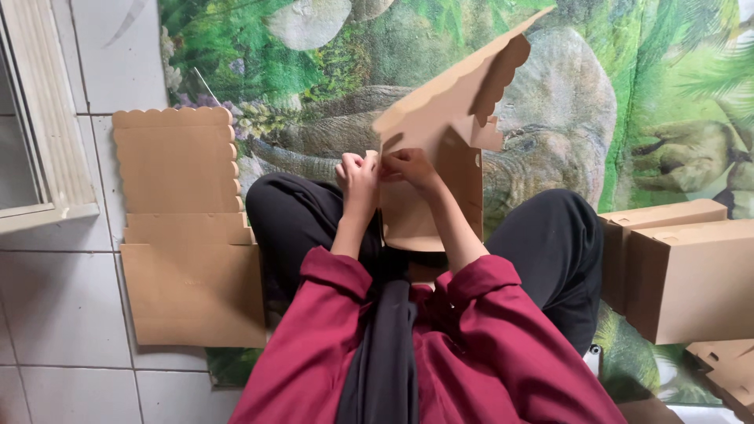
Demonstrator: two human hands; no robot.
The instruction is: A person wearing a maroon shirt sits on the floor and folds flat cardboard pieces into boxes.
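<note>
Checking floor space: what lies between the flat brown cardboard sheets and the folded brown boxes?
In the head view, the person's black-trousered legs and half-folded box.

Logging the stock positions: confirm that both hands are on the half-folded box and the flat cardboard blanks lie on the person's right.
Wrong side. The head view shows the flat cardboard blanks on the person's left. The left hand and right hand are indeed both on the half-folded box.
</note>
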